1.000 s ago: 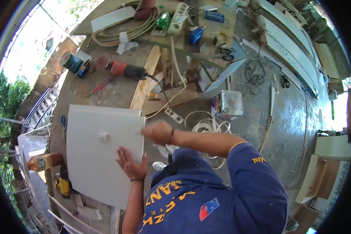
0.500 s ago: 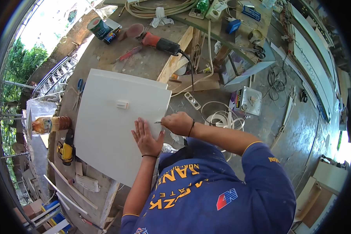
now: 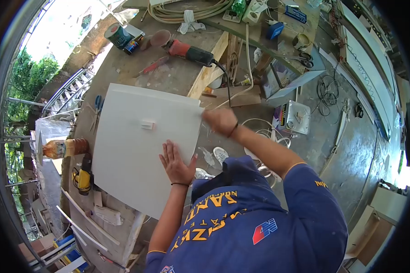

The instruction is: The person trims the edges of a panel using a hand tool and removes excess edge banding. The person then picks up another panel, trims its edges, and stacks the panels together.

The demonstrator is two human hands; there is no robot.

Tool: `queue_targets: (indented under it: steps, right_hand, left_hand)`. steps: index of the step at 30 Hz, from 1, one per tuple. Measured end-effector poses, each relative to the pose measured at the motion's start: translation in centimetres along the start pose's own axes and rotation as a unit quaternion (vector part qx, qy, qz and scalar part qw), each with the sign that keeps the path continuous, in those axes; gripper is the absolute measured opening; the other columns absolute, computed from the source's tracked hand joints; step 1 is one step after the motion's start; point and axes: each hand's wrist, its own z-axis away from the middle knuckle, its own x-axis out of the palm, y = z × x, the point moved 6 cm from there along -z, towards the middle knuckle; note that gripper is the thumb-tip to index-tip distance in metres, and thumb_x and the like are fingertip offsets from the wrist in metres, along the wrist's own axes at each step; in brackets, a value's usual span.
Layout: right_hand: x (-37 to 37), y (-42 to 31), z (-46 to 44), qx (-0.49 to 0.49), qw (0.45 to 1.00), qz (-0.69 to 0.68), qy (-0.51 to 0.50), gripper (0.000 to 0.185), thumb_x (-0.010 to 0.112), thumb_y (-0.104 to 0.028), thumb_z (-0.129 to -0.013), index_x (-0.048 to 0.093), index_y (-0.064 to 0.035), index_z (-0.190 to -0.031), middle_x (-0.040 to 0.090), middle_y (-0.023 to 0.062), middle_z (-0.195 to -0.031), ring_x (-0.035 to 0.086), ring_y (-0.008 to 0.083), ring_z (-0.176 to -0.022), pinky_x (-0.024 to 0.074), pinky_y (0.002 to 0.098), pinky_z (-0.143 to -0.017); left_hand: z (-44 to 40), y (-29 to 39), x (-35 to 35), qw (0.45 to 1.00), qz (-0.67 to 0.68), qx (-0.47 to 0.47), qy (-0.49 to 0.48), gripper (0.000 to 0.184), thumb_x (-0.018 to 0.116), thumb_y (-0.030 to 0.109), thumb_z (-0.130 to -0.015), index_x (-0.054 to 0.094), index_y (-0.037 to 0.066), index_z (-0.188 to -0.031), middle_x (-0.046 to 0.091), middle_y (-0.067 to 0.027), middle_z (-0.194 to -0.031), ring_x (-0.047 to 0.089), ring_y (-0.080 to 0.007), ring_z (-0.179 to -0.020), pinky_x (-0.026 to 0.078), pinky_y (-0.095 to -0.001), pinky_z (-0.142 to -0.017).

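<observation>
A large white panel (image 3: 136,159) lies on the workbench, with a small white block (image 3: 147,125) on its face. My left hand (image 3: 176,167) rests flat on the panel near its right edge, fingers spread. My right hand (image 3: 219,121) is a closed fist at the panel's upper right edge, smeared by motion. The thin cutter blade that poked out of this fist a moment ago is hidden in the blur now.
An angle grinder (image 3: 187,51) and a red-handled tool (image 3: 154,65) lie beyond the panel. Blue scissors (image 3: 98,102), a bottle (image 3: 66,148) and a yellow-black power tool (image 3: 82,176) stand along the left. White edging strip (image 3: 278,140) is coiled on the floor.
My right hand has moved away from me along the panel's right edge, up toward its far corner. My left hand keeps its place on the panel. The view has shifted slightly.
</observation>
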Motion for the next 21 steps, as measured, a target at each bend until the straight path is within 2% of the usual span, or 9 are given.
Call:
queue_targets:
  steps: [2,3,6,8,9,14,16,18,21]
  right_hand:
    - [-1.6,5.3,-1.7,0.163,0.976,0.145,-0.011,0.003,0.056,-0.016,-0.082,0.058,-0.0147,-0.085,0.06,0.0046,-0.064,0.063,0.0256,-0.057,0.0479,0.0407,-0.048]
    - [-2.2,5.0,-1.6,0.161,0.976,0.149,-0.011,0.003,0.056,-0.016,-0.082,0.058,-0.0147,-0.085,0.06,0.0046,-0.064,0.063,0.0256,-0.057,0.0479,0.0407,-0.048]
    - [-3.3,-0.2,-1.0,0.026,0.997,0.056,0.037,0.006,0.056,-0.016,-0.082,0.058,-0.0151,-0.088,0.059,0.0034,-0.063,0.062,0.0243,-0.055,0.0469,0.0398,-0.045]
    - [-0.6,-4.8,0.7,-0.059,0.99,0.028,-0.126,0.009,0.056,-0.015,-0.082,0.057,-0.0133,-0.091,0.06,0.0039,-0.064,0.062,0.0247,-0.056,0.0476,0.0399,-0.044]
    - [-1.0,-4.3,0.4,-0.062,0.989,0.029,-0.129,0.009,0.056,-0.015,-0.082,0.057,-0.0133,-0.091,0.06,0.0039,-0.064,0.062,0.0247,-0.056,0.0476,0.0399,-0.044]
    - [-3.4,4.8,-3.0,0.161,0.963,0.169,-0.134,0.007,0.056,-0.014,-0.083,0.057,-0.0111,-0.089,0.062,0.0056,-0.063,0.064,0.0233,-0.054,0.049,0.038,-0.044]
    - [-3.4,0.4,-2.0,0.058,0.985,0.136,-0.089,0.007,0.054,-0.015,-0.086,0.057,-0.0102,-0.088,0.062,0.0073,-0.062,0.064,0.0242,-0.053,0.0496,0.0367,-0.044]
    - [-1.4,-4.5,-0.6,-0.066,0.982,0.056,-0.168,0.008,0.053,-0.015,-0.087,0.057,-0.009,-0.087,0.061,0.0088,-0.062,0.064,0.0263,-0.053,0.05,0.0373,-0.044]
    - [-2.2,-2.3,-1.5,-0.02,0.991,0.06,-0.114,0.008,0.053,-0.016,-0.087,0.057,-0.009,-0.086,0.061,0.0087,-0.061,0.064,0.0268,-0.052,0.05,0.0386,-0.045]
  left_hand:
    - [0.1,-0.1,-0.1,1.0,0.003,0.003,0.005,0.078,0.068,0.045,-0.077,0.044,-0.002,-0.135,0.033,-0.0191,-0.15,0.022,-0.036,-0.143,0.014,-0.0548,-0.114]
    - [0.1,0.1,-0.1,1.0,0.008,0.003,0.012,0.078,0.068,0.045,-0.078,0.044,-0.002,-0.135,0.033,-0.0193,-0.15,0.022,-0.0361,-0.143,0.014,-0.0548,-0.114]
    - [0.0,0.1,0.0,1.0,0.0,-0.001,0.008,0.079,0.068,0.045,-0.077,0.044,-0.003,-0.135,0.033,-0.0194,-0.15,0.023,-0.0362,-0.143,0.013,-0.0549,-0.114]
    - [0.2,0.0,0.0,1.0,0.003,-0.005,0.004,0.079,0.068,0.046,-0.077,0.044,-0.003,-0.135,0.033,-0.0194,-0.15,0.023,-0.0363,-0.143,0.013,-0.0549,-0.115]
    - [0.0,0.0,0.0,1.0,0.005,-0.003,0.006,0.079,0.068,0.046,-0.077,0.044,-0.003,-0.135,0.034,-0.0194,-0.15,0.023,-0.0365,-0.143,0.012,-0.0549,-0.115]
    - [0.3,0.0,-0.1,1.0,0.006,-0.006,0.006,0.079,0.067,0.045,-0.077,0.044,-0.003,-0.135,0.034,-0.0192,-0.15,0.022,-0.0355,-0.143,0.012,-0.0547,-0.115]
    - [-0.3,0.1,0.1,1.0,0.009,-0.009,0.009,0.078,0.067,0.044,-0.077,0.044,-0.003,-0.135,0.034,-0.0191,-0.15,0.022,-0.035,-0.143,0.011,-0.0546,-0.115]
    - [-0.1,0.1,0.0,1.0,0.011,-0.016,-0.001,0.078,0.067,0.043,-0.077,0.044,-0.003,-0.135,0.033,-0.0189,-0.15,0.022,-0.0343,-0.144,0.011,-0.0545,-0.115]
    - [-0.1,0.0,0.0,1.0,0.012,-0.012,0.001,0.078,0.067,0.043,-0.076,0.045,-0.003,-0.135,0.032,-0.0187,-0.151,0.021,-0.0343,-0.144,0.01,-0.0544,-0.115]
